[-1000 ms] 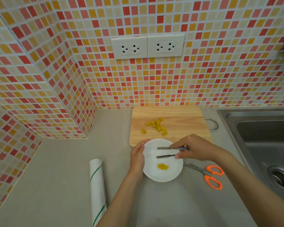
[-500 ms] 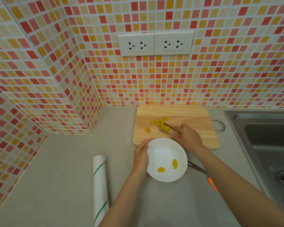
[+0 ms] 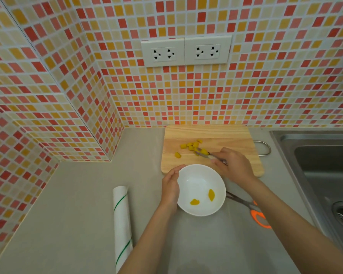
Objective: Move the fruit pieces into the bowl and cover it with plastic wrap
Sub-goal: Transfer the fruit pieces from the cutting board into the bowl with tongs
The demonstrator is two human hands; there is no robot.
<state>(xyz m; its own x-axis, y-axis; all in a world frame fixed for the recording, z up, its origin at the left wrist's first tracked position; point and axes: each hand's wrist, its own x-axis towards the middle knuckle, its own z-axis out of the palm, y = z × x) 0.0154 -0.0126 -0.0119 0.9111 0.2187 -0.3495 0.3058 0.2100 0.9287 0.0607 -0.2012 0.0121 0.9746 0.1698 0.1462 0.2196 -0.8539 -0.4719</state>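
A: While the left hand (image 3: 170, 187) cups the left rim of the round white ceramic bowl (image 3: 201, 189), fingers curled against it, I read that as bracing so the bowl won't slide. Agree?

B: Yes. Bowl sits on the grey counter (image 3: 77, 204), its far rim just over the near edge of the pale wooden cutting board (image 3: 212, 150), so the carry is short. Right hand?

A: Right hand (image 3: 233, 165) is closed round slim metal tongs (image 3: 203, 152), tips down at the small cluster of yellow fruit pieces (image 3: 192, 146) on the board. Whether the tips already pinch a piece, can't tell.

B: Tongs axis?

A: Long axis runs from the hand up-left toward the cluster, tips pointing away from the person.

B: Progress?

A: Two yellow slices (image 3: 203, 197) already lie in the bowl; most pieces are on the board, one sitting apart at left. Early stage, I'd judge.

B: Wrap?

A: White plastic-wrap roll with green stripes (image 3: 122, 222) lies left of the bowl, long axis near to far, untouched. Orange-handled scissors (image 3: 253, 211) lie right of the bowl, blades pointing at it, likely for cutting wrap.
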